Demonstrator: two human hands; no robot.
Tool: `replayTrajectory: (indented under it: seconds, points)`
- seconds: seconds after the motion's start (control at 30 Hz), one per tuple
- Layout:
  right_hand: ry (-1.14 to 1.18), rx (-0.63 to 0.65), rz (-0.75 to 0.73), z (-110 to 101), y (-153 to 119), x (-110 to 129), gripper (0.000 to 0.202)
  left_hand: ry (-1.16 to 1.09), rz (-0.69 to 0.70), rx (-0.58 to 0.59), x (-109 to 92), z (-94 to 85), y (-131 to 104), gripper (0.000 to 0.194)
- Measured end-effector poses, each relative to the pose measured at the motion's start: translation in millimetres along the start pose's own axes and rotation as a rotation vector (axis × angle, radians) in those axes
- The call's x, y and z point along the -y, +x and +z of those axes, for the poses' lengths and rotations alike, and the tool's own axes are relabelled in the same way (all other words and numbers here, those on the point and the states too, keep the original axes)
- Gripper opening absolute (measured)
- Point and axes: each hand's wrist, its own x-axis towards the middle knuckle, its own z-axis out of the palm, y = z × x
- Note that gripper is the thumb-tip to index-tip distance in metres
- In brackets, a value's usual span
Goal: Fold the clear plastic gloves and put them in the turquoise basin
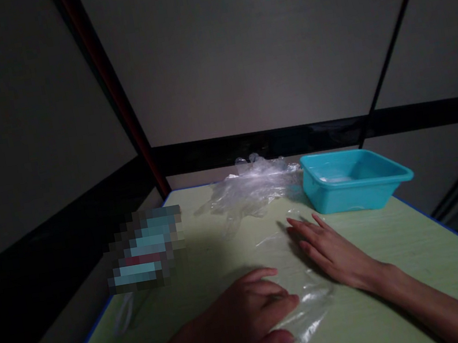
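A clear, thin plastic bag (309, 313) lies spread on the pale green table, running from the front edge of the view up between my hands. My left hand (254, 319) is over its left side, palm down, with the fingers apart and slightly bent. Further up, my right hand (332, 251) rests palm down at the bag's upper right part, fingers stretched out. Neither hand is closed around anything. Behind them, a crumpled heap of clear plastic bags (253, 188) sits at the table's far edge.
A turquoise plastic basin (351, 195) stands at the back right, with something pale inside. On the left edge lies a pixelated item (149, 246) with a whitish loop (124, 315) near it. The table (427, 255) has a blue edge and meets panelled walls behind.
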Motion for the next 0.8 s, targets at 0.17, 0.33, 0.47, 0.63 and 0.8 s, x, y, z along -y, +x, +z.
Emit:
replayTrajectory:
  seconds: [0.17, 0.33, 0.47, 0.63, 0.8]
  points:
    - [0.033, 0.062, -0.088, -4, 1, 11, 0.048, -0.068, 0.05, 0.012, -11, 3.1, 4, 0.044]
    - [0.056, 0.109, -0.176, -7, 3, 19, 0.048, -0.048, 0.072, 0.062, -24, -1.0, 10, 0.032]
    - [0.081, 0.184, -0.248, -10, 5, 26, 0.048, -0.113, 0.077, 0.122, -34, -3.4, 14, 0.029]
    - [0.218, 0.197, -0.364, -13, 4, 26, 0.046, -0.129, 0.115, 0.016, -29, 3.7, 11, 0.031]
    - [0.451, -0.14, 0.057, -13, 2, 9, 0.031, -0.051, -0.154, -0.221, 12, 9.1, 0, 0.036]
